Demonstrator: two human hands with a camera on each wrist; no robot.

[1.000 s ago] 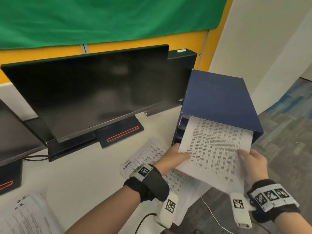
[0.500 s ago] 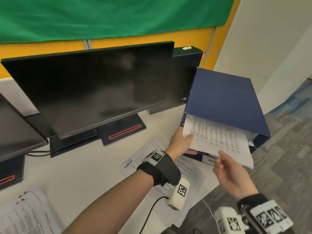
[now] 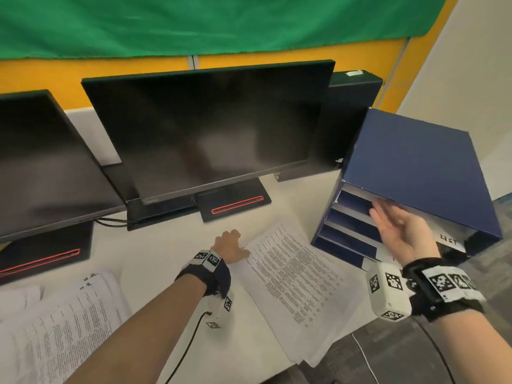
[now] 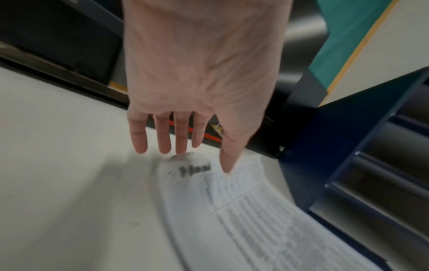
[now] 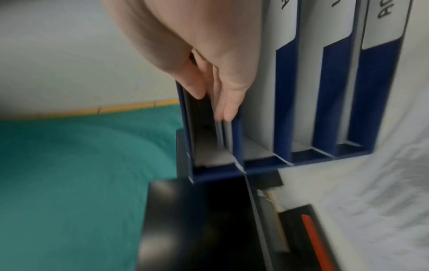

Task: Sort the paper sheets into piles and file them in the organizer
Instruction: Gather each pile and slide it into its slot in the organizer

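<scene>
A blue organizer (image 3: 415,167) with several stacked slots stands at the table's right end. My right hand (image 3: 388,217) is open at the mouth of its top slot. In the right wrist view the straight fingers (image 5: 228,102) touch the edges of sheets (image 5: 220,133) that stand inside that slot of the organizer (image 5: 329,91). A pile of printed sheets (image 3: 293,278) lies on the table in front of the organizer. My left hand (image 3: 230,245) is at the pile's far left corner. Its fingers (image 4: 162,139) hang straight over the pile (image 4: 255,220) and hold nothing.
Two dark monitors (image 3: 207,128) (image 3: 41,162) on stands fill the back of the white table (image 3: 155,259). A second pile of printed sheets (image 3: 55,328) lies at the front left. A black cable (image 3: 188,347) runs from my left wrist. The table's right edge drops to grey carpet (image 3: 388,356).
The sheets both hands held have gone into the organizer's top slot. My left hand let go and moved down-left to the pile on the table. My right hand rose to the slot's mouth.
</scene>
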